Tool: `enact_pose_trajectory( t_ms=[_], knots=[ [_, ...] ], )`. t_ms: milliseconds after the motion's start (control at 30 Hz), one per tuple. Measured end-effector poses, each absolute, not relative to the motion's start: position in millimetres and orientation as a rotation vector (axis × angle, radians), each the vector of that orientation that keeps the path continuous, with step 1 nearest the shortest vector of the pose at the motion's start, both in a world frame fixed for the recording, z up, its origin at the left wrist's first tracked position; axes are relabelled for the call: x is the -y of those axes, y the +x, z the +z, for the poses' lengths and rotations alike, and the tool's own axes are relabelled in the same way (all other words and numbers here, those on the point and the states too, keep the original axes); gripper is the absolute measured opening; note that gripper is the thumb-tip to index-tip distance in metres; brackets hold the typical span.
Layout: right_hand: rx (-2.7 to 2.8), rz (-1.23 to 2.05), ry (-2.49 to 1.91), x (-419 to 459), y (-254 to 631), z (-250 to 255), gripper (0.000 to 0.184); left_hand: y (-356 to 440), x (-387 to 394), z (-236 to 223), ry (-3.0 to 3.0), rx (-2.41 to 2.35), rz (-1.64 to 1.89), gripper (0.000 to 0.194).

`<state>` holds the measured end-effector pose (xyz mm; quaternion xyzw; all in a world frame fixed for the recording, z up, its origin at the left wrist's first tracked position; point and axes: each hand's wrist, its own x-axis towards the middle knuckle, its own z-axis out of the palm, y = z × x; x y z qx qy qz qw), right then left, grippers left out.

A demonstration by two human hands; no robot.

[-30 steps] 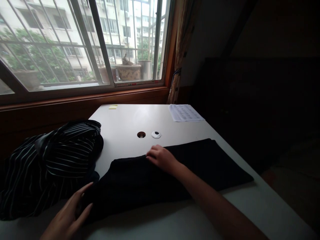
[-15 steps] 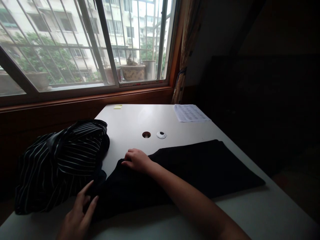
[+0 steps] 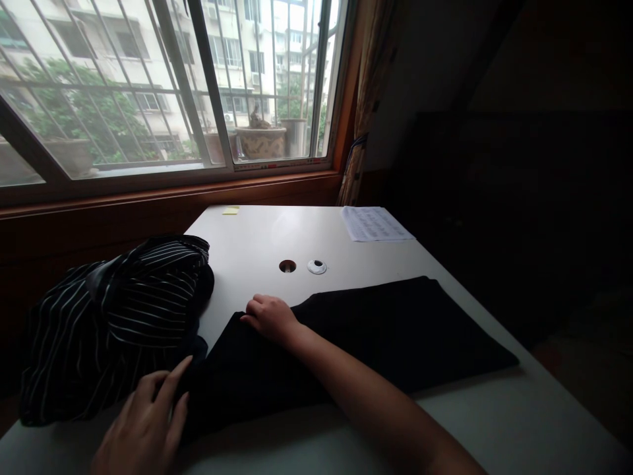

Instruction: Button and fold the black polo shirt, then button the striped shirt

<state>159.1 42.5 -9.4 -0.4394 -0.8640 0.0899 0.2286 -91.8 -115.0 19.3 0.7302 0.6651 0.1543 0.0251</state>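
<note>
A pair of black trousers (image 3: 386, 336) lies folded lengthwise across the white table, its wider end toward the right. My right hand (image 3: 267, 316) has its fingers curled over the far edge of the cloth near the left end, and its forearm crosses the trousers. At the near left corner of the same garment, my left hand (image 3: 148, 415) touches the dark fabric, index finger and thumb stretched out and apart. Just beyond that hand rests a bundled black garment with white stripes (image 3: 148, 297). Deep shadow hides the cloth's folds around the left fingertips.
The white table (image 3: 262, 244) carries printed sheets (image 3: 378, 224) at the far right and a yellow sticky note (image 3: 231, 210) at the far left. A round cable hole (image 3: 287, 266) and a white ring cover (image 3: 317, 266) sit mid-table. Beyond stand a barred window and a curtain (image 3: 356, 158).
My left hand has shifted slightly left, and the trousers' left end looks pulled a little straighter. My right hand keeps its place on the far edge. The view has moved slightly.
</note>
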Motion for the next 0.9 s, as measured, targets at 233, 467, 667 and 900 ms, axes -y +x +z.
enact_pose_trajectory(
  t_ms=[233,467,667,900],
  knots=[
    [2.402,0.162,-1.227,-41,159,-6,0.027,-37,78,26,3.043,-1.437,0.421,0.04],
    [2.402,0.101,-1.256,-46,160,-9,0.036,-34,69,-16,3.21,-1.34,0.34,0.053],
    [2.395,0.052,-1.278,-50,159,-11,0.035,-37,73,-19,3.181,-1.382,0.341,0.059],
    [2.363,-0.04,-1.232,-38,178,6,0.027,-38,69,-22,3.156,-1.423,0.256,0.059]
  ],
)
